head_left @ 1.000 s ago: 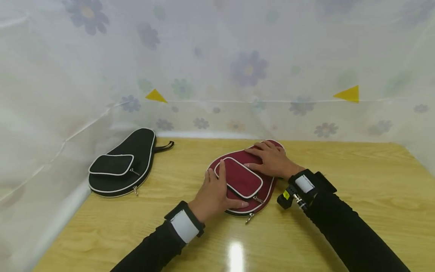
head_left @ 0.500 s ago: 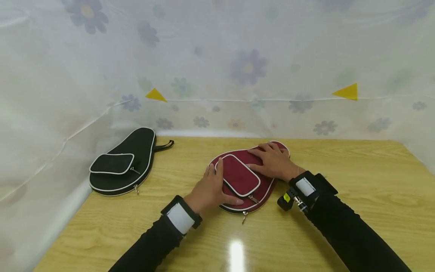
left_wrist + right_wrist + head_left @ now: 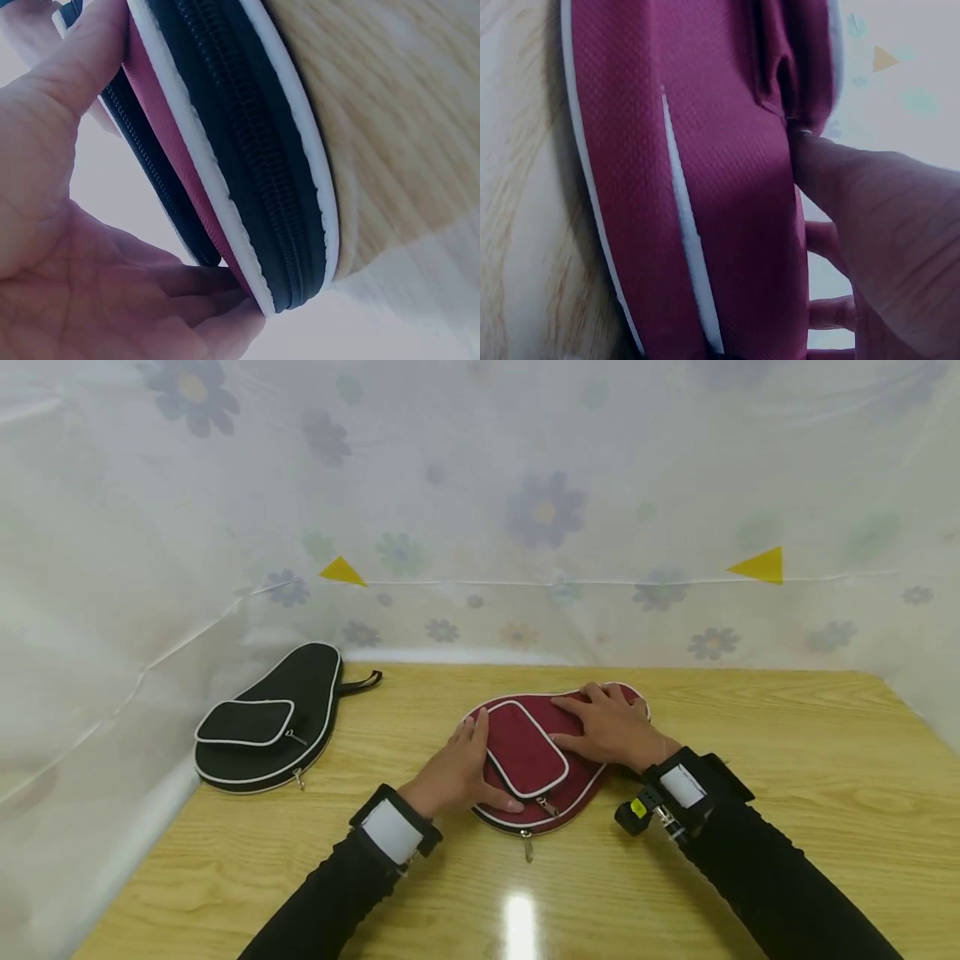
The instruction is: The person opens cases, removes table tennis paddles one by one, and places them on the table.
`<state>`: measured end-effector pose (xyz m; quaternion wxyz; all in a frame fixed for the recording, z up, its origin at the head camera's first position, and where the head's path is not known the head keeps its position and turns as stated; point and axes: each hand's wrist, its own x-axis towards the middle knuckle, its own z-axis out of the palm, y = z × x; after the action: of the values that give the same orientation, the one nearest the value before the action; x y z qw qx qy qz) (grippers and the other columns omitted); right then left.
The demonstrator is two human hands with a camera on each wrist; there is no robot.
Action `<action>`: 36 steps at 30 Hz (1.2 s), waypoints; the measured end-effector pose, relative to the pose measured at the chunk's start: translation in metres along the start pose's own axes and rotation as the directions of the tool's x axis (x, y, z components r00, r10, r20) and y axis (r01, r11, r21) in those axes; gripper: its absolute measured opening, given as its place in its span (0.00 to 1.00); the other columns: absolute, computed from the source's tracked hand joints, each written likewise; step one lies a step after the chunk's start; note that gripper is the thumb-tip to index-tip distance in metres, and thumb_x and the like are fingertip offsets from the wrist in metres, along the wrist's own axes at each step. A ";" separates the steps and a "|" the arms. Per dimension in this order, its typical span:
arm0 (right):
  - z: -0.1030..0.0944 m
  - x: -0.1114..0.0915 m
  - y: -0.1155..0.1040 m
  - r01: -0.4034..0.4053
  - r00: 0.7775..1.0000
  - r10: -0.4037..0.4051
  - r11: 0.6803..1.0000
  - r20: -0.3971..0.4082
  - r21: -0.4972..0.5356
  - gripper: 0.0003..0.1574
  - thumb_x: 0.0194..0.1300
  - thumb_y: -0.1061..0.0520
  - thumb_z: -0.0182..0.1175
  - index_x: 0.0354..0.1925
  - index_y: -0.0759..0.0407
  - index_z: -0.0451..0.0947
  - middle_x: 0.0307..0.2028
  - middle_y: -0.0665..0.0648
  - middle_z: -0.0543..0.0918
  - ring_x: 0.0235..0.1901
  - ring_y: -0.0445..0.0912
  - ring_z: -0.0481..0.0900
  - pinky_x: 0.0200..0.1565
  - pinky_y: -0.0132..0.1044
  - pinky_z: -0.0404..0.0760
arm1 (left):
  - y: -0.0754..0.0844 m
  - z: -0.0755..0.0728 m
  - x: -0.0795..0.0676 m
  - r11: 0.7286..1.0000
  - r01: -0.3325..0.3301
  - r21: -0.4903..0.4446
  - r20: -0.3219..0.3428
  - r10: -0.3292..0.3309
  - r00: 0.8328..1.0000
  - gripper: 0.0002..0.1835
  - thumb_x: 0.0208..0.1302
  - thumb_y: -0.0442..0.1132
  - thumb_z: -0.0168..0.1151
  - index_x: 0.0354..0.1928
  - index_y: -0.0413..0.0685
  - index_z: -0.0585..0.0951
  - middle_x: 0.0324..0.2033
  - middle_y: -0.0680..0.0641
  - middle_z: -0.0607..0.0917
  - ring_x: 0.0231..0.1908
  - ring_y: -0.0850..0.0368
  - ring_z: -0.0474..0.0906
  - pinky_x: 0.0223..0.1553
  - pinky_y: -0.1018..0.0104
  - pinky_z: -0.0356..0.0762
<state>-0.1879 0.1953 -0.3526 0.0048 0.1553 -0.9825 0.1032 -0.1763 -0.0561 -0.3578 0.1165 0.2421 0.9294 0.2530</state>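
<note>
A maroon paddle-shaped case (image 3: 577,789) with white piping lies on the wooden table, its narrow end toward the back right. Its front pocket (image 3: 525,747) faces up, and a metal zipper pull (image 3: 528,845) hangs at the rounded near edge. My left hand (image 3: 450,777) spans the rounded left side, fingers along the edge and thumb on top. In the left wrist view the black side zipper (image 3: 259,165) runs closed past that hand. My right hand (image 3: 611,727) rests spread over the narrow part, its thumb (image 3: 840,165) pressing beside the pocket.
A black case (image 3: 303,681) of the same shape, with a wrist loop (image 3: 363,683), lies at the table's left back. A flowered white sheet (image 3: 465,510) bearing two yellow triangles hangs behind and along the left side of the wooden table (image 3: 787,760).
The maroon case has turned clockwise a little: its narrow end has shifted right and nearer, its zipper pull left. Both hands have moved along with it. The black case stays put.
</note>
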 end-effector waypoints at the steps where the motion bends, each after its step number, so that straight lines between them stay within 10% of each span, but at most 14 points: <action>1: -0.001 -0.001 0.000 0.004 1.000 -0.004 1.000 0.006 -0.004 0.37 0.71 0.37 0.58 0.72 0.49 0.70 0.66 0.69 0.68 0.65 0.71 0.63 0.55 0.80 0.60 | 0.000 -0.001 0.000 1.000 -0.004 -0.003 0.000 0.004 1.000 0.71 0.46 0.52 0.83 0.78 0.31 0.43 0.76 0.29 0.50 0.77 0.39 0.47 0.72 0.48 0.58; 36: -0.008 -0.027 -0.030 -0.218 0.975 0.218 0.976 0.034 -0.009 0.41 0.69 0.36 0.59 0.72 0.54 0.69 0.60 0.76 0.69 0.64 0.76 0.60 0.47 0.84 0.63 | -0.014 -0.018 0.010 0.994 -0.040 -0.099 0.048 0.045 0.998 0.57 0.59 0.33 0.74 0.79 0.34 0.44 0.74 0.34 0.61 0.70 0.41 0.65 0.69 0.51 0.64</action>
<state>-0.1527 0.1773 -0.3394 -0.0230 0.0482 -0.9937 0.0981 -0.1960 -0.0690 -0.3505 0.1459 0.2619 0.9074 0.2945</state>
